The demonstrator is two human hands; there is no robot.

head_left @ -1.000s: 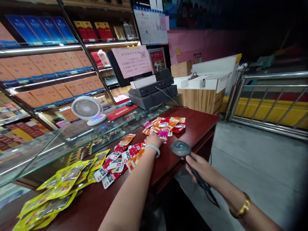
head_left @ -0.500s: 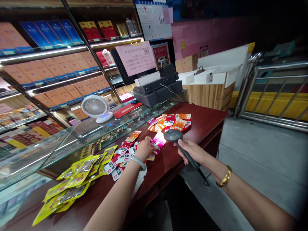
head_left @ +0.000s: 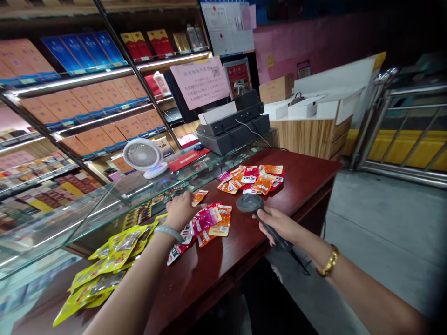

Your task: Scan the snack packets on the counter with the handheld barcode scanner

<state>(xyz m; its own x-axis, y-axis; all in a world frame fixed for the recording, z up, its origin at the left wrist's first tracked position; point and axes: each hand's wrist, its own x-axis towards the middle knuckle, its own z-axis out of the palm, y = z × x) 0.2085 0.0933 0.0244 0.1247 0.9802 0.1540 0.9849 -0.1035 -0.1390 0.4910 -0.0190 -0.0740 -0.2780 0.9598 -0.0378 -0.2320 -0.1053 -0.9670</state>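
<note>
My right hand (head_left: pixel 279 227) is wrapped round the handle of a dark grey barcode scanner (head_left: pixel 250 203), its head over the red-brown table (head_left: pixel 251 232). My left hand (head_left: pixel 181 211), with a pale bangle at the wrist, hovers at the near pile of small snack packets, fingers apart, close to an orange packet (head_left: pixel 199 197). Beside it lie a pink packet (head_left: pixel 206 220) and an orange-and-cream packet (head_left: pixel 221 221) on top of red-and-white ones. My hand and forearm hide part of this pile. Farther back sits a second pile of red and orange packets (head_left: pixel 251 179).
Yellow snack bags (head_left: pixel 104 265) are stacked at the left. A glass counter (head_left: pixel 115 204) runs along the table's far side, bearing a white fan (head_left: pixel 143 156). Behind stand a dark cash-desk unit (head_left: pixel 232 125) and shelves of boxes. A metal railing (head_left: pixel 405 130) rises at right.
My left hand has moved left, away from the pink packet, which now lies on the near pile. The scanner's bright light on it is gone. The scanner stays in my right hand.
</note>
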